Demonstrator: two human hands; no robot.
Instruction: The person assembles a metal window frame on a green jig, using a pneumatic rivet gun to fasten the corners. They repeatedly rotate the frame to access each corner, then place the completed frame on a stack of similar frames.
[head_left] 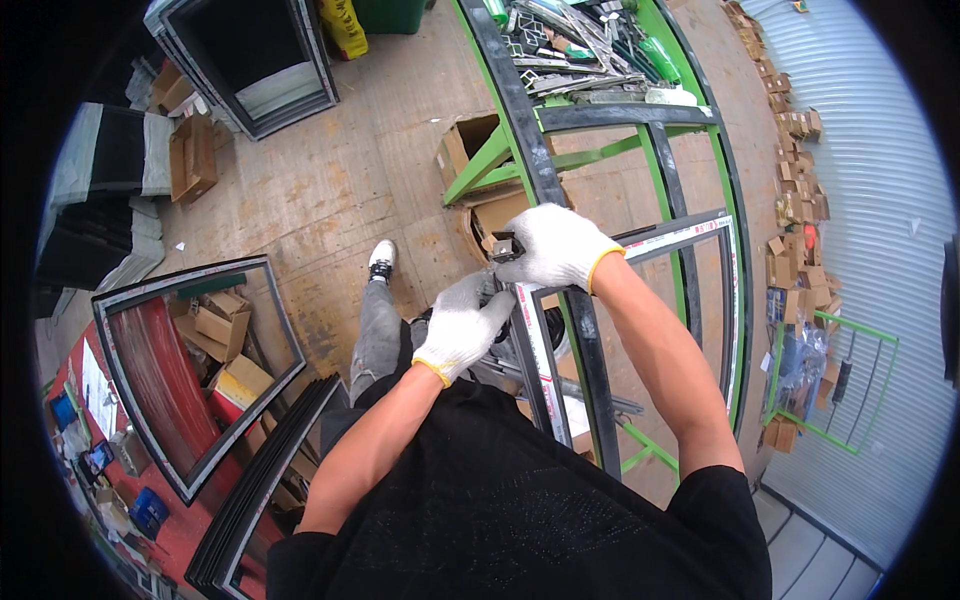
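Observation:
My right hand (560, 245), in a white knit glove with a yellow cuff, is closed around a small dark metal piece (507, 246) with a squarish end. It is held just above the corner of a window frame (548, 375), a dark profile with white-and-red protective film. My left hand (460, 328), gloved alike, is at the frame's corner, just below and left of the right hand. Its fingers are bent and drawn together; what they pinch is hidden. The frame lies across the dark-topped rails of a green work stand (538, 165).
Metal offcuts (580, 55) fill the stand's far end. A cardboard box (468, 150) sits beneath it. At left, a dark frame (290, 330) leans by a red surface (160, 350); another frame (325, 60) stands farther back. Cartons (795, 200) line the corrugated wall at right.

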